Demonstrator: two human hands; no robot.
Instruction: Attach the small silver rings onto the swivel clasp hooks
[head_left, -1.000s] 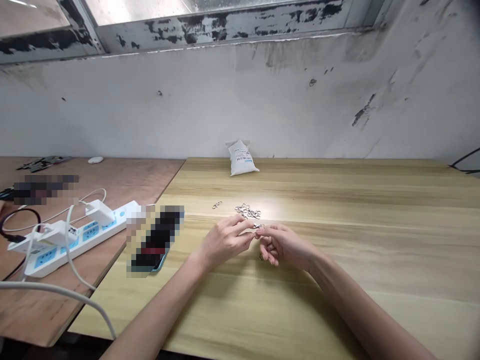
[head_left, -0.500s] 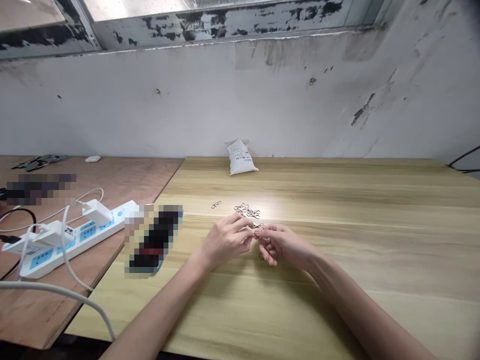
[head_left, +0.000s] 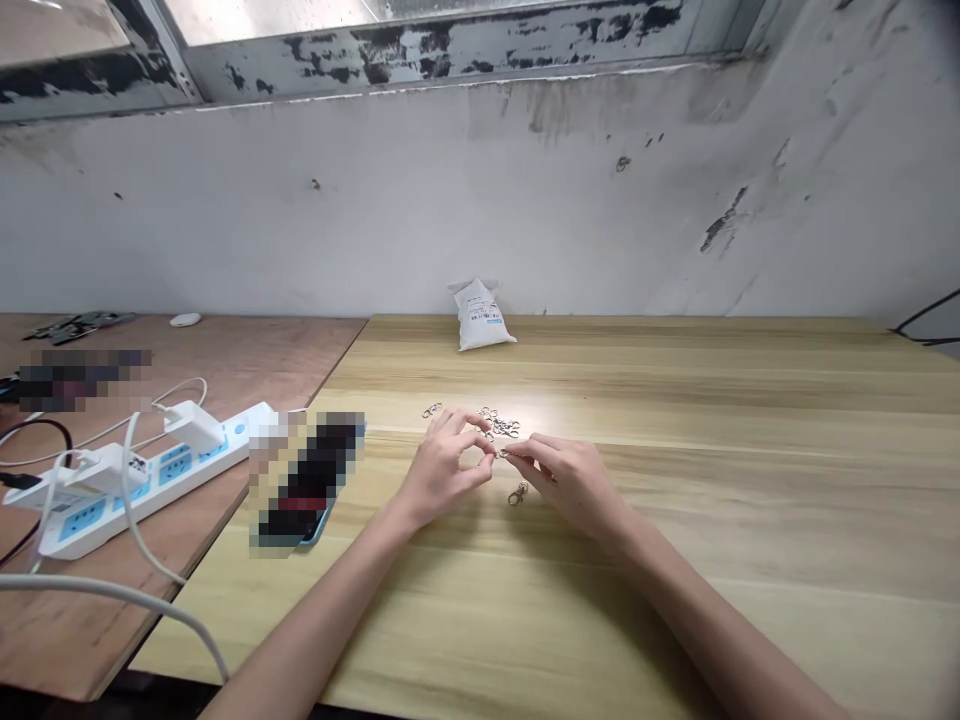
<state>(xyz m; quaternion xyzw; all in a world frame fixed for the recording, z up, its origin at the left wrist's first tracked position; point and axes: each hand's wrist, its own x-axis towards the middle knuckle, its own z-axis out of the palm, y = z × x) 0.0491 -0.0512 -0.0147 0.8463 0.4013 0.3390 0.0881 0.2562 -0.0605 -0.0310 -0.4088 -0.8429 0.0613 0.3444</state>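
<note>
Thumb and index finger of my left hand (head_left: 450,468) are pinched together, with the other fingers curved above. My right hand (head_left: 574,478) meets it from the right, fingertips closed on a small metal lobster clasp (head_left: 503,454). This clasp bridges the two pinches; most of it is covered by the fingers. Below them a separate lobster clasp (head_left: 517,494) lies on the table. Just behind my hands is a small pile of silvery lobster clasps (head_left: 505,428), partly hidden by my left fingers. One more loose clasp (head_left: 432,410) lies left of the pile.
A white plastic packet (head_left: 482,318) with a label stands at the back near the wall. A blurred-out phone-like object (head_left: 319,480) lies left of my left arm. A power strip (head_left: 161,478) with white chargers and cables is on the brown table (head_left: 285,345).
Both hands have shifted slightly up and changed their finger positions. My right fingers, curled before, now point left, and the clasp beneath them has come into full view.
</note>
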